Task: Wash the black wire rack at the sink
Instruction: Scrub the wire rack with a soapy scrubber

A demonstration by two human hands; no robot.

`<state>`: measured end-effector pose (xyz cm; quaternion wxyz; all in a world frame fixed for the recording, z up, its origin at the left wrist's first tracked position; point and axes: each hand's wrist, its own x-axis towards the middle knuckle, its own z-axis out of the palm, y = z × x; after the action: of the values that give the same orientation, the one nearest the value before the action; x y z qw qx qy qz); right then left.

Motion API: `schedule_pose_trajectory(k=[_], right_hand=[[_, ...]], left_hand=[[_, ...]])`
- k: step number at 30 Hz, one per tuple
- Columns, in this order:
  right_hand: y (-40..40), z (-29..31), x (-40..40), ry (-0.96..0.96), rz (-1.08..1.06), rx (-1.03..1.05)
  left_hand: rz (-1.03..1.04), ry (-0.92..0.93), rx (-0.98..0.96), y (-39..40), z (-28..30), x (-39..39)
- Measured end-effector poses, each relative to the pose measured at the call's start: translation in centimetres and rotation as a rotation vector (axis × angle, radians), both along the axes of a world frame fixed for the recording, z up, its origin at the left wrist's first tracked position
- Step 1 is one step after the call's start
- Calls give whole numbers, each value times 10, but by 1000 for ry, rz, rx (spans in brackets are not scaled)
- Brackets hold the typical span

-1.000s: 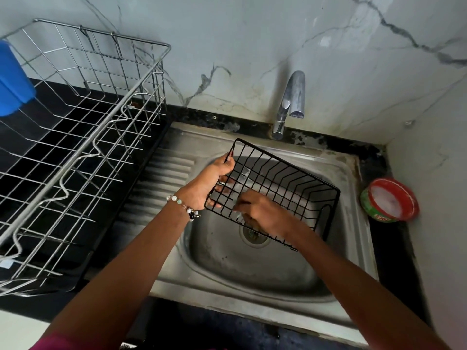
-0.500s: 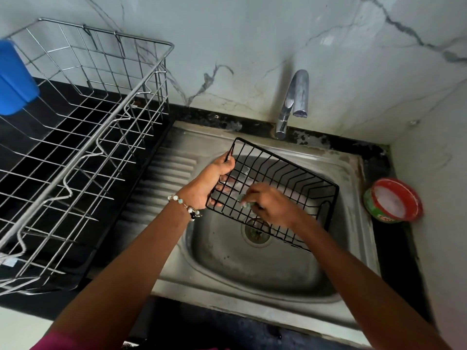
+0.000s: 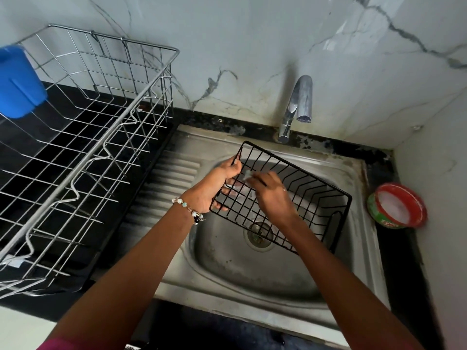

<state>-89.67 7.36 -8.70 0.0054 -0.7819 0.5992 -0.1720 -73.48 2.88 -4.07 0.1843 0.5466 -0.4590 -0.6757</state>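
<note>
The black wire rack (image 3: pixel 310 195) is held tilted over the steel sink (image 3: pixel 227 271). My left hand (image 3: pixel 214 186) grips its left edge near the upper corner, thumb over the wire. My right hand (image 3: pixel 271 194) lies on the rack's inner face, fingers closed on a small pale scrubber (image 3: pixel 247 176) pressed against the wires close to my left hand. The drain (image 3: pixel 259 234) shows through the rack. No water runs from the tap (image 3: pixel 297 107).
A large silver wire dish drainer (image 3: pixel 83 152) stands on the black counter at left, with a blue plastic cup (image 3: pixel 17 82) at its far end. A red-rimmed green tub of white soap (image 3: pixel 398 205) sits on the counter right of the sink. A marble wall rises behind.
My right hand has slid up the rack's inner face from near the drain towards my left hand. The left hand and the rack have stayed almost still.
</note>
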Motion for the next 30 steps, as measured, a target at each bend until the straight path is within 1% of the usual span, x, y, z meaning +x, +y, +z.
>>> schedule_pose_trajectory(k=[3, 6, 8, 10, 13, 14, 16, 19, 22, 27, 28, 30], right_hand=[[12, -6, -14, -17, -153, 14], [12, -4, -8, -68, -256, 95], [7, 1, 3, -157, -271, 106], [-1, 3, 15, -172, -187, 81], [-6, 3, 17, -108, -44, 62], [-6, 3, 15, -121, -38, 46], [-1, -1, 5, -192, -118, 53], [13, -2, -2, -107, -214, 35], [12, 1, 5, -153, -288, 89], [-4, 5, 22, -227, -201, 68], [-3, 4, 20, -234, -151, 59], [6, 4, 15, -245, 3, 125]], left_hand=[[4, 2, 9, 0, -2, 4], [5, -8, 3, 1, -3, 0], [2, -24, -1, 2, -4, -6], [8, -27, -8, 3, -4, -11], [14, -44, -10, 3, -5, -13], [9, -43, -11, 3, -5, -12], [6, -38, -8, 2, -6, -9], [18, -29, -6, 3, -6, -5], [15, -29, -3, 4, -8, -7], [-6, -23, -6, 7, -8, -12], [3, -18, -12, 6, -8, -11], [36, -2, -9, 4, -4, -8]])
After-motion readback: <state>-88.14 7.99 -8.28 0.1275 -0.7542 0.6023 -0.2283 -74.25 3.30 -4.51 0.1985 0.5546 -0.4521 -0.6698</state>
